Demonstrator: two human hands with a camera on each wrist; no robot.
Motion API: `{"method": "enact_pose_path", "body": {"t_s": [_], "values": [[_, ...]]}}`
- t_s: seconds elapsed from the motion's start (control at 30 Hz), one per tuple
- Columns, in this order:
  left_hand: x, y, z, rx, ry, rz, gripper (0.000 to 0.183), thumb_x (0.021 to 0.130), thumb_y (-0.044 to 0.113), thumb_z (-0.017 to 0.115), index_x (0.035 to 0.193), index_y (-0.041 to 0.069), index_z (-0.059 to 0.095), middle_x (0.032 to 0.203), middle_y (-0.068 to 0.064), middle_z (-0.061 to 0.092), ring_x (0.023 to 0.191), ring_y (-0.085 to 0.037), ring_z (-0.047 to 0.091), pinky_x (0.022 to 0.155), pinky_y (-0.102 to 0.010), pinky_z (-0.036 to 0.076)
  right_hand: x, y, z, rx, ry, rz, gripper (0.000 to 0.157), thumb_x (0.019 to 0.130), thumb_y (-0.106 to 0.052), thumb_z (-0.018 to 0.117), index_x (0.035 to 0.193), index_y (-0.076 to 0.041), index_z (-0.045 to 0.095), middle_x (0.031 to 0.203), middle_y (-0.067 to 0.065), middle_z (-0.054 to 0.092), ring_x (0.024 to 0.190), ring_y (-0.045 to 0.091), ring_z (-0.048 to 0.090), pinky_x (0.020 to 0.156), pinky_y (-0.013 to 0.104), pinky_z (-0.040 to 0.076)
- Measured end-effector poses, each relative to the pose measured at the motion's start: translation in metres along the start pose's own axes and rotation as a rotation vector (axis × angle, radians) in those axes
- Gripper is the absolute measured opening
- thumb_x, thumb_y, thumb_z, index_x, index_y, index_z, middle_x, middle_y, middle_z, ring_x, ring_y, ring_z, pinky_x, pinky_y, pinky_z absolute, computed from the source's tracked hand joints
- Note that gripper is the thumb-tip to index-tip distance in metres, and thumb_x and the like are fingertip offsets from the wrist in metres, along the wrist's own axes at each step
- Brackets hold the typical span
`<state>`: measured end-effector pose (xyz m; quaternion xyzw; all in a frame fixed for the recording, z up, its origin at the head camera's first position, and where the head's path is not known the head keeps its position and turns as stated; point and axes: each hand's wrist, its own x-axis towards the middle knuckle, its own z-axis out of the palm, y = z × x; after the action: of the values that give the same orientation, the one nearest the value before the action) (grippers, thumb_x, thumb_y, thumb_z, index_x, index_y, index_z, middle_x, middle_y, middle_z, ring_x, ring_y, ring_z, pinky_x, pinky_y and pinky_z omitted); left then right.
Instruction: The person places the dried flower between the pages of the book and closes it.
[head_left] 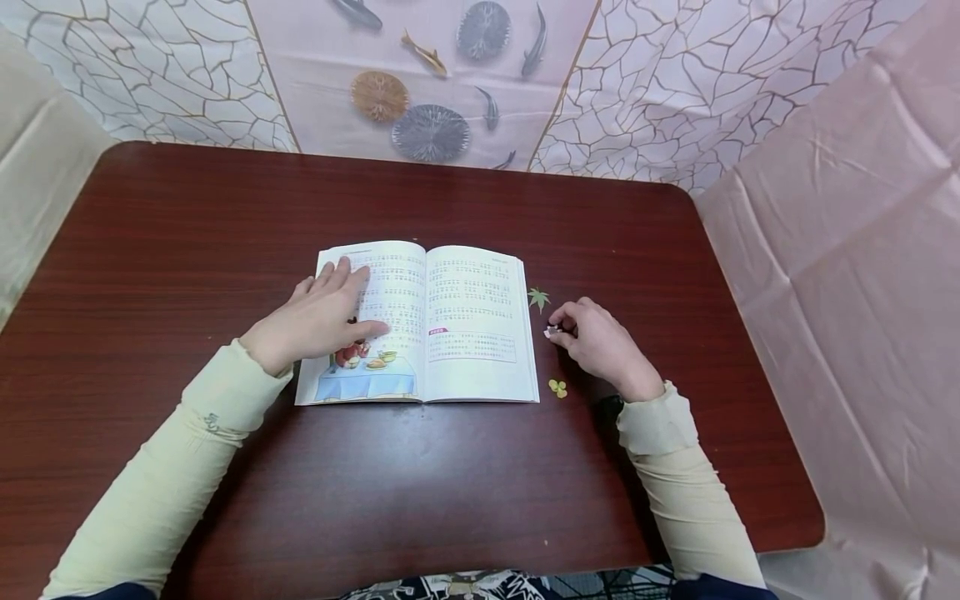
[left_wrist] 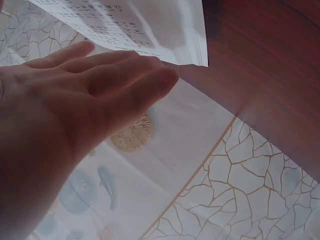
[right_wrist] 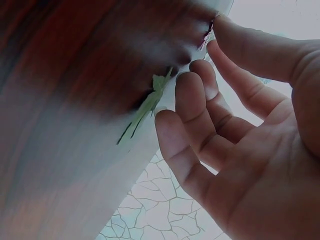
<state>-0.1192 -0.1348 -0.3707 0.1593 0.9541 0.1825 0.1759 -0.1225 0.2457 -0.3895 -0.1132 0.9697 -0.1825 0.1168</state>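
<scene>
And here's the right hand (head_left: 600,346), its grip clamped: thumb and forefinger together in a pinch on a small pinkish piece (head_left: 552,332), too tiny to make out exactly, right of the book and low at the table's surface. Just to the far side of it lies a green leaf (head_left: 538,299), pointed like a star, right beside the book's edge; on the near side, a small yellow piece (head_left: 557,388) with rounded lobes sits on the table (head_left: 480,483). Over to the left, the left hand (head_left: 318,321) lies across the left page, its grip apart, fingers straight and thumb out wide. Beneath it the book (head_left: 480,379) lies open flat, print on both pages, a coloured picture (head_left: 366,379) at the near end of the left one. Past the table's far edge, patterned cloth (head_left: 420,92) with fish and round shapes!
</scene>
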Motion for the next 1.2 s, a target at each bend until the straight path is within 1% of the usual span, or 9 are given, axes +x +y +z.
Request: {"method": "enact_pose_path", "body": {"t_s": [0.13,0.37,0.53,0.63,0.83,0.97,1.2], "values": [[0.0000,0.0002,-0.0007,-0.007,-0.011,-0.003,0.091,0.092,0.051,0.059,0.152,-0.004,0.019,0.156,-0.033,0.008,0.140,-0.054,0.010,0.108,-0.067,0.013,-0.0001,0.0006,-0.0001,0.001,0.000,-0.002,0.014,0.092,-0.018,0.068,0.102,-0.009,0.068,0.092,0.006,0.055,0.083,0.023,0.053,0.073,0.038,0.045],[0.0009,0.0001,-0.0005,-0.008,-0.027,0.003,0.090,0.093,0.052,0.058,0.152,-0.003,0.019,0.157,-0.030,0.009,0.142,-0.051,0.011,0.108,-0.066,0.014,0.0000,0.0016,-0.0003,0.000,0.009,-0.010,0.009,0.092,-0.018,0.068,0.097,-0.010,0.067,0.092,0.005,0.055,0.082,0.022,0.054,0.073,0.038,0.045],[0.0015,0.0000,0.0002,0.000,-0.025,0.010,0.089,0.093,0.053,0.058,0.152,-0.003,0.021,0.156,-0.031,0.012,0.141,-0.051,0.013,0.108,-0.066,0.016,0.0002,0.0022,-0.0006,-0.002,0.021,-0.022,0.008,0.091,-0.017,0.069,0.094,-0.010,0.067,0.091,0.005,0.055,0.082,0.022,0.055,0.073,0.038,0.046],[0.0016,0.0002,0.0005,-0.004,-0.026,0.011,0.090,0.092,0.054,0.058,0.152,-0.003,0.021,0.156,-0.031,0.013,0.142,-0.049,0.014,0.108,-0.065,0.017,0.0005,0.0029,-0.0005,-0.007,0.027,-0.028,0.007,0.090,-0.016,0.070,0.093,-0.011,0.068,0.090,0.005,0.055,0.082,0.022,0.055,0.073,0.038,0.046],[0.0010,0.0014,0.0000,-0.024,-0.040,0.010,0.091,0.092,0.054,0.059,0.152,-0.002,0.022,0.157,-0.029,0.012,0.144,-0.046,0.013,0.109,-0.065,0.016,0.0004,0.0036,-0.0008,-0.008,0.032,-0.034,0.006,0.090,-0.014,0.070,0.091,-0.010,0.067,0.090,0.005,0.056,0.082,0.022,0.055,0.073,0.038,0.046],[0.0001,0.0016,0.0003,-0.027,-0.048,0.009,0.091,0.091,0.055,0.059,0.152,-0.002,0.021,0.157,-0.028,0.012,0.144,-0.044,0.012,0.108,-0.065,0.016,-0.0002,0.0031,-0.0002,-0.006,0.019,-0.028,0.006,0.090,-0.014,0.070,0.092,-0.010,0.066,0.090,0.005,0.055,0.081,0.022,0.055,0.073,0.037,0.046],[-0.0009,0.0019,0.0011,-0.018,-0.054,0.005,0.091,0.091,0.055,0.060,0.152,-0.002,0.022,0.157,-0.028,0.013,0.144,-0.044,0.013,0.108,-0.066,0.017,-0.0015,0.0010,0.0002,-0.012,0.015,-0.019,0.007,0.089,-0.014,0.071,0.091,-0.010,0.065,0.089,0.005,0.054,0.079,0.022,0.054,0.071,0.036,0.045]]}}
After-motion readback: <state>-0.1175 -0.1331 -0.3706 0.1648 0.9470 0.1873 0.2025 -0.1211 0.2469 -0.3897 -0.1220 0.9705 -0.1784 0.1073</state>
